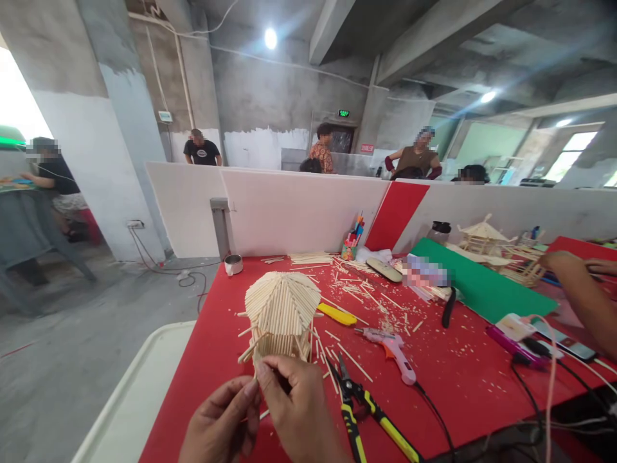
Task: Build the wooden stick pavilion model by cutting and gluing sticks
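In front of me stands a small model pavilion (282, 301) built from thin wooden sticks, its ribbed roof sloping down on several sides. My right hand (297, 400) is closed in a pinch at the model's near side, thumb and forefinger on a pale wooden stick (257, 368). Just left of it, my left hand (222, 417) is also closed, its thumb and fingertips pinching at the lower end of that stick. The fingers partly hide the stick and the model's base. Pruning shears (355, 391) with yellow-black handles lie open beside my right hand.
A pink glue gun (394, 350), a yellow utility knife (337, 314) and many loose sticks and scraps (366, 289) lie on the red tabletop (448, 392). A tape roll (233, 264) sits at the far left corner. A co-worker's arm (581, 299) reaches in at right, near cables.
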`<action>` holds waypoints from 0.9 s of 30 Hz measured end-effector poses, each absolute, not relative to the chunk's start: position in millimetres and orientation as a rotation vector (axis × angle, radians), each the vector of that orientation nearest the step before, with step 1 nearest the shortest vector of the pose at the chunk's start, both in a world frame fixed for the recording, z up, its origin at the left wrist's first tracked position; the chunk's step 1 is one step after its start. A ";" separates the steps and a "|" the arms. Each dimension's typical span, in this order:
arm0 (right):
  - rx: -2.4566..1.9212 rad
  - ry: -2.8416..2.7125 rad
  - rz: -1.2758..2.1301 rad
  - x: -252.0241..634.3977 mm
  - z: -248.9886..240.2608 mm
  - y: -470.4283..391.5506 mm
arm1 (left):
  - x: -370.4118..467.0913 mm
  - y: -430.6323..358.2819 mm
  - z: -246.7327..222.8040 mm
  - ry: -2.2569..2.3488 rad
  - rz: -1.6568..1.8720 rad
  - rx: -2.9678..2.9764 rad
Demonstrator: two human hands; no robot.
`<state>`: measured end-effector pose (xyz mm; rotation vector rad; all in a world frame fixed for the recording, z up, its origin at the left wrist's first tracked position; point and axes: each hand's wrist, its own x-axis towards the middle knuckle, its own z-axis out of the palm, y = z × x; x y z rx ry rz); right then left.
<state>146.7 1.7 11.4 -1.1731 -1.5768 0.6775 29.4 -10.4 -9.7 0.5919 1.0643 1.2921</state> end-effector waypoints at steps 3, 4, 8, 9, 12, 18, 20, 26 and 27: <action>-1.121 -1.594 0.519 143.6 5.0 -2.5 | 24.9 -5.8 -13.2 1.077 1.326 0.537; -1.104 -1.608 0.478 142.7 2.2 -4.2 | 23.7 -4.3 -14.1 1.081 1.332 0.524; -1.055 -1.680 0.379 140.4 -6.9 -10.1 | 23.0 0.2 -14.8 1.066 1.349 0.499; -1.045 -1.693 0.363 140.3 -8.5 -10.9 | 23.7 1.1 -14.4 1.063 1.359 0.493; -1.042 -1.735 0.330 140.9 -12.8 -11.7 | 26.4 3.0 -13.3 1.060 1.397 0.483; -1.069 -1.812 0.219 143.5 -18.4 -9.4 | 29.5 3.6 -14.1 1.107 1.400 0.481; -1.098 -1.858 0.181 144.1 -17.8 -8.7 | 29.9 3.7 -13.8 1.110 1.392 0.488; -1.200 -1.985 0.137 144.0 -13.5 -6.3 | 29.6 5.6 -11.4 1.108 1.401 0.478; -1.212 -1.986 0.144 143.8 -13.2 -5.7 | 29.5 5.7 -11.3 1.110 1.403 0.478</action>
